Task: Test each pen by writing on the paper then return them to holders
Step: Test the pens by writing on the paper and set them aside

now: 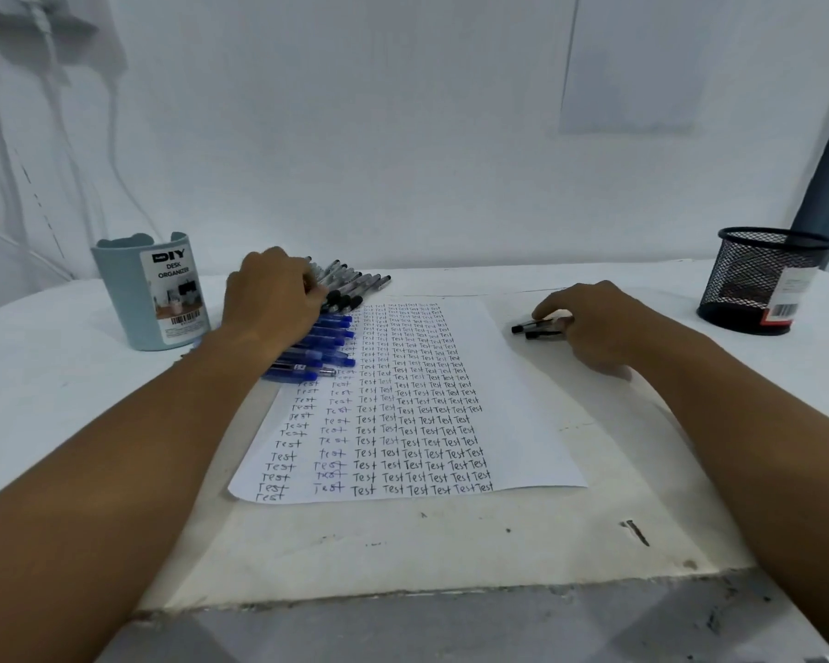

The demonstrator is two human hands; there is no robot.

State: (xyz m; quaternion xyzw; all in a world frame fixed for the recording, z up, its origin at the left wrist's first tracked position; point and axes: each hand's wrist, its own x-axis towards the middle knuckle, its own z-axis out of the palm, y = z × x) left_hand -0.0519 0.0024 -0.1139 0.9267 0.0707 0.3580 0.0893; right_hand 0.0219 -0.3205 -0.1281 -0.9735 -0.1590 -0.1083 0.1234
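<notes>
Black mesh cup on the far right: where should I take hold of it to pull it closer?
Take the black mesh cup by its upper rim, coming from the left with the right hand. It stands upright and open at the top, its round wall is probably too wide for a full grip, and that hand's side is free. The hand holds black pens now.

Head view, facing down-forward, close over table [451,543].
</notes>
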